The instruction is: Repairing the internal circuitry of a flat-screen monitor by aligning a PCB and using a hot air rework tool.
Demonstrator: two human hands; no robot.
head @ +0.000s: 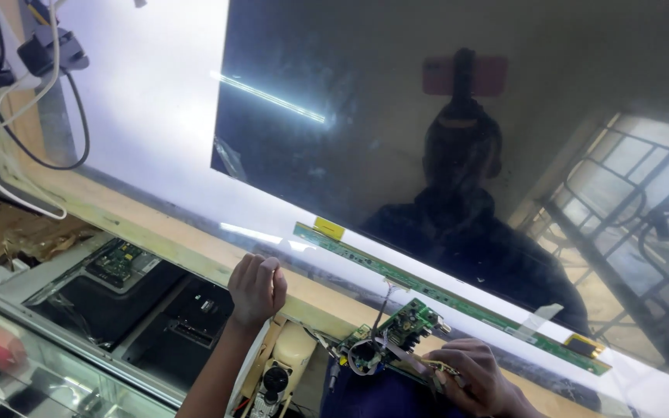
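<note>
1. So, right hand (470,379) pinches wires on the small green circuit board (396,333), at the wooden counter (187,248) edge.
2. Left hand (257,290), curled shut and empty, rests there.
3. Best go gentle, steadying that board.

A large flat screen panel (396,139) is laid across the tabletop (156,224), filling most of the view. Its dark, glossy part is rectangular and mirrors a window and a figure, while the area to its left is lit a pale white. A small yellow label (328,227) is seen at the left end of the narrow green strip along the panel's lower edge; a second yellow label (584,346) is seen near the strip's right end
</note>
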